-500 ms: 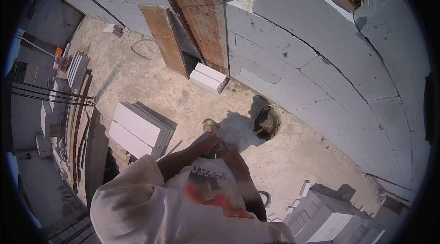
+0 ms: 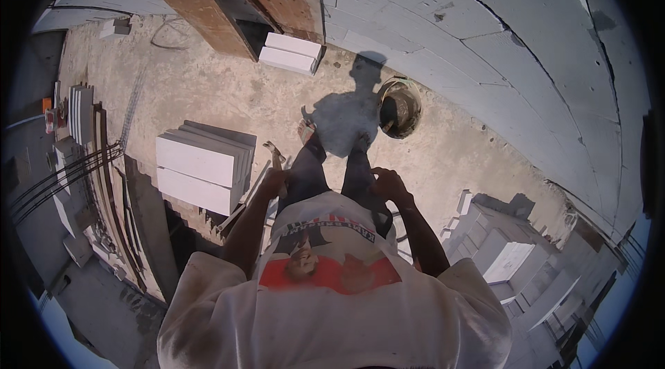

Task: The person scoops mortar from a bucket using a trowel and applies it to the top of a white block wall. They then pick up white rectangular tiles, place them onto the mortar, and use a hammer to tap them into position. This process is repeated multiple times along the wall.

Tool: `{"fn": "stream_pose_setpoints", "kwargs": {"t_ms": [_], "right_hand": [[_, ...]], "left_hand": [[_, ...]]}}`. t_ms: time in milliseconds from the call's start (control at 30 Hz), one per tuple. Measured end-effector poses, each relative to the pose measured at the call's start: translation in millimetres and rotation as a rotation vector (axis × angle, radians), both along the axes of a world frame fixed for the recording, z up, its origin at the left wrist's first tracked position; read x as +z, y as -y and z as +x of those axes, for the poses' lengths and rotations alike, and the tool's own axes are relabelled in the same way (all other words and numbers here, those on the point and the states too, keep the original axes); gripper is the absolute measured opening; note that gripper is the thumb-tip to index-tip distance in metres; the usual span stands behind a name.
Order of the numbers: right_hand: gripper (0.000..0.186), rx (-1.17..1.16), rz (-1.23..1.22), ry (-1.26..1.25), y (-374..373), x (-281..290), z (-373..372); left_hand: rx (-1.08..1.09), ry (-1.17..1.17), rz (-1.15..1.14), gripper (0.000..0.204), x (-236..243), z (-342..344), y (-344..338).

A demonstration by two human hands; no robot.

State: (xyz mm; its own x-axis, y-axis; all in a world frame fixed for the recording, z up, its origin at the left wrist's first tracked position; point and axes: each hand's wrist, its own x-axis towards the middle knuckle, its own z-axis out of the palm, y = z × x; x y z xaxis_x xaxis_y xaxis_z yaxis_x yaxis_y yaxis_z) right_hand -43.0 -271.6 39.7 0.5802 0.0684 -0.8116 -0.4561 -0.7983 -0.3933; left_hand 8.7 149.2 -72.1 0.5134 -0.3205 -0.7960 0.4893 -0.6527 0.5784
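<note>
My left hand [image 2: 276,180], beside my left thigh, is closed on a hammer-like tool [image 2: 276,151] with a curved head pointing away from me. My right hand [image 2: 384,180] is at my right thigh, fingers curled; what they hold, if anything, is hidden. My legs in dark trousers [image 2: 311,167] stand on the dusty concrete floor [image 2: 208,92], with my shadow stretching ahead. Just beyond my right foot sits a round bucket [image 2: 400,109] with dark contents. A stack of white blocks [image 2: 194,168] lies to my left.
A white block wall [image 2: 485,29] runs along the front and right, with leaning boards [image 2: 194,2] and two blocks [image 2: 289,54] at its base. Planks [image 2: 109,182] and bent rebar [image 2: 66,168] line the left. More blocks [image 2: 502,255] are piled at the right rear.
My hands were together in front of me; they have moved apart to either thigh, the tool now in my left. The view has tipped further down, showing my legs.
</note>
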Motion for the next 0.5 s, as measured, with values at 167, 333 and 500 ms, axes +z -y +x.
{"fn": "stream_pose_setpoints", "kwargs": {"t_ms": [167,333,500], "right_hand": [[0.056,-0.343,0.164,-0.203,52.6,-88.8,26.6],[0.061,0.013,-0.051,0.076,132.2,-248.1,79.3],[0.072,0.233,-0.303,0.221,214.9,-417.0,150.2]], "left_hand": [[0.22,-0.194,0.314,0.07,36.8,-30.7,42.3],[0.096,-0.27,0.449,0.092,38.8,-74.0,108.9],[0.122,-0.409,0.49,0.087,29.1,-115.9,146.6]]}}
